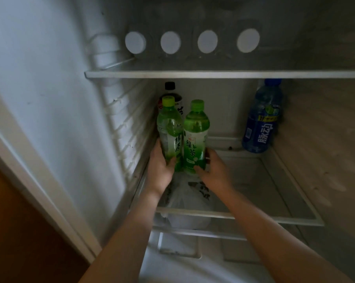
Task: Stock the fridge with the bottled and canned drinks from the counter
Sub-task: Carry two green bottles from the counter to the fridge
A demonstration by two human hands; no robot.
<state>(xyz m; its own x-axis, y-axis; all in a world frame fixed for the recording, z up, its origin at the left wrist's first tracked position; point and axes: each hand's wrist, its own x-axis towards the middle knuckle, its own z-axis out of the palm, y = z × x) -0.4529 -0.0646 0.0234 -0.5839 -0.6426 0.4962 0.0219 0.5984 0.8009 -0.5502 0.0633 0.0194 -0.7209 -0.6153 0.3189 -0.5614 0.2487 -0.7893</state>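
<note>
Bottles stand upright, touching, at the left side of the glass shelf [274, 220]: left green tea bottle [169, 127], left hand [159, 166] curled round its base; right green tea bottle [196, 135], gripped likewise by the right hand [213, 170]. A dark bottle [170, 91] fills the shelf's back-left corner.

Two bare hands and two bare forearms of one person are recorded in the head view. The bare left hand [159, 166] is uncovered to the wrist, where the outline is blurred. The bare right hand [213, 170] is likewise uncovered, and its fingers are partly hidden. The slender left forearm [127, 231] and the slender right forearm [264, 227] are shown unclothed from wrist to lower frame edge, each broadening toward that edge. Nails and finer surface detail cannot be made out in the dim light.
</note>
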